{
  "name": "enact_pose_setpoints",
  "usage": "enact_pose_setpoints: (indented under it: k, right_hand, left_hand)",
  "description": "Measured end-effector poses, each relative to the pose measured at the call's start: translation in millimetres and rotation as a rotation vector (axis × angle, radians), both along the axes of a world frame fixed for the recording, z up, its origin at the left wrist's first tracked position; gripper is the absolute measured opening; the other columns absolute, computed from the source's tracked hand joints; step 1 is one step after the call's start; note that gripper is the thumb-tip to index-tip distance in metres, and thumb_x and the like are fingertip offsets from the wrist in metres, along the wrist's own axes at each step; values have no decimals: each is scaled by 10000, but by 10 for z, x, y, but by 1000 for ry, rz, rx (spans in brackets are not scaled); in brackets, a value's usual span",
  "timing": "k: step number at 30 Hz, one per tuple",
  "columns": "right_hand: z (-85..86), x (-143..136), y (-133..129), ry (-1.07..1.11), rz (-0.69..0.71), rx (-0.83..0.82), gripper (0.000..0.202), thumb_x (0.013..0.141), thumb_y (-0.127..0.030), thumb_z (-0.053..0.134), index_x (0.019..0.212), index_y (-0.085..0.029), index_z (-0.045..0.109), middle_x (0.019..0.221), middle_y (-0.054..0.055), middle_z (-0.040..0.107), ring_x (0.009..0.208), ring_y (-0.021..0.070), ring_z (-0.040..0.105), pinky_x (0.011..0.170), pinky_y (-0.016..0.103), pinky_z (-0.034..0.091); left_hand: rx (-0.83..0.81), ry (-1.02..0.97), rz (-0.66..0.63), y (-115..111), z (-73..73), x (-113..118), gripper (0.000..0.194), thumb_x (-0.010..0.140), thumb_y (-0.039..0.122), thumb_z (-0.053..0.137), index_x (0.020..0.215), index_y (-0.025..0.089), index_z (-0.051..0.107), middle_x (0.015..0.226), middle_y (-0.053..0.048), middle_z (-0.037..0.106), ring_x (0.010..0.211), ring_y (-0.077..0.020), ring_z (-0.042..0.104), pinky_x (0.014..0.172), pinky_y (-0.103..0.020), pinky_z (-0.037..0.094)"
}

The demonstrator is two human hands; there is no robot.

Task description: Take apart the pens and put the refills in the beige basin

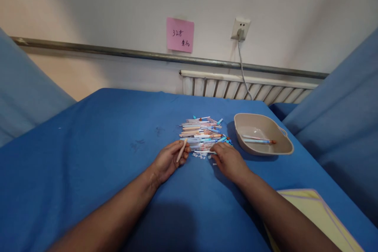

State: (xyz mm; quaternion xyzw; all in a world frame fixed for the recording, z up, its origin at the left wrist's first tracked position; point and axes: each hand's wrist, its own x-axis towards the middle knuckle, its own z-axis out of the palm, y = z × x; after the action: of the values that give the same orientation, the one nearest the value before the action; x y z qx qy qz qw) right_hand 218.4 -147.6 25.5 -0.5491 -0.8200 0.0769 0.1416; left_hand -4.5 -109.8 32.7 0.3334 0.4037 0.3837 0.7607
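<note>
My left hand is closed around a cream pen barrel, which points up and slightly right. Just beyond both hands lies a pile of pen parts, with cream, white, clear and light blue pieces in rows. My right hand is at the near right edge of the pile, thumb and fingers brought together. What they grip is too small to make out, and a thin white piece lies by the fingertips. Small white bits are scattered between the hands, in front of the pile.
A beige basin to the right holds a few pens. A yellow cloth lies at the lower right of the blue-covered table. Behind are a radiator, a metal rail and a socket with a plugged cable. Blue curtains flank both sides.
</note>
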Motion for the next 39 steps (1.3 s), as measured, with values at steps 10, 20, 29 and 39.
enact_pose_setpoints:
  k: [10, 20, 29, 39]
  right_hand:
    - [226, -301, 275, -373, 192, -19, 218, 855, -108, 437, 970, -147, 618, 939, 124, 657, 919, 236, 576, 821, 312, 379]
    - [131, -189, 110, 80, 0, 9, 159, 856, -171, 437, 956, -155, 560, 870, 85, 644, 793, 194, 594, 704, 282, 417]
    - [-214, 58, -54, 1111, -175, -357, 265, 802, -443, 549, 800, -181, 588, 611, -33, 489, 536, 102, 472, 516, 228, 451]
    - [-114, 105, 7, 1247, -228, -478, 329, 711, -491, 648, 755, -174, 569, 477, -74, 457, 359, 44, 295, 343, 177, 235]
  left_hand:
    - [-189, -289, -44, 63, -33, -105, 174, 891, 199, 448, 850, 107, 590, 703, -43, 599, 542, -89, 553, 491, -182, 479]
    - [-250, -312, -80, -28, -17, -91, 174, 889, 185, 481, 929, 73, 609, 768, -81, 682, 516, -107, 601, 498, -210, 512]
    - [-146, -177, -162, -59, -48, -46, 174, 820, 185, 619, 975, 109, 598, 856, -79, 680, 621, -113, 629, 551, -198, 510]
    - [-28, -83, -180, -48, -46, -16, 158, 774, 196, 680, 883, 135, 583, 799, -31, 634, 582, -69, 572, 506, -162, 439]
